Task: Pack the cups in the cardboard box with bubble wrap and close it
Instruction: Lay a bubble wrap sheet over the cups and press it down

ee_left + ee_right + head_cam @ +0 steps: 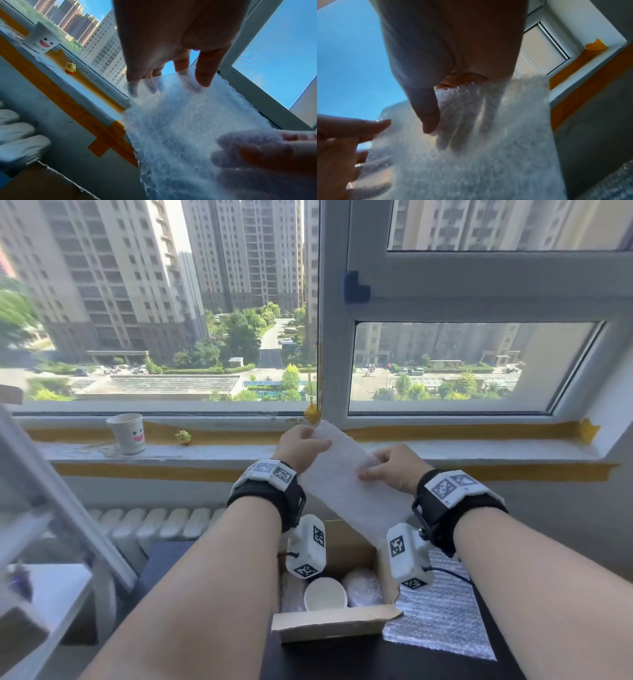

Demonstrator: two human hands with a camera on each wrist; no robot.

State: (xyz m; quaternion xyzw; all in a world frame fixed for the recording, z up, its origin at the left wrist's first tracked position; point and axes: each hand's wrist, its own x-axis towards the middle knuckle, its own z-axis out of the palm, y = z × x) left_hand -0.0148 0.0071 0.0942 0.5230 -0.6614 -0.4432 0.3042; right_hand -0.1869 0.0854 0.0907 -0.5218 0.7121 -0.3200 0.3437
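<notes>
A strip of white bubble wrap (342, 477) hangs in the air above the open cardboard box (332, 626), slanting from upper left to lower right. My left hand (303, 445) pinches its top corner, thumb on one side and fingers behind (171, 83). My right hand (394, 467) pinches the strip's right edge lower down (440, 115). Inside the box stands a white cup (325, 594), open end up, beside a bundle wrapped in bubble wrap (363, 587). Another paper cup with a smiling face (128, 433) stands on the windowsill at the left.
A large sheet of bubble wrap (442, 621) lies on the dark table right of the box. A small yellow toy (184, 437) sits on the sill (479, 451). A white radiator (154, 522) is below the sill, and a white shelf frame (51, 508) stands at the left.
</notes>
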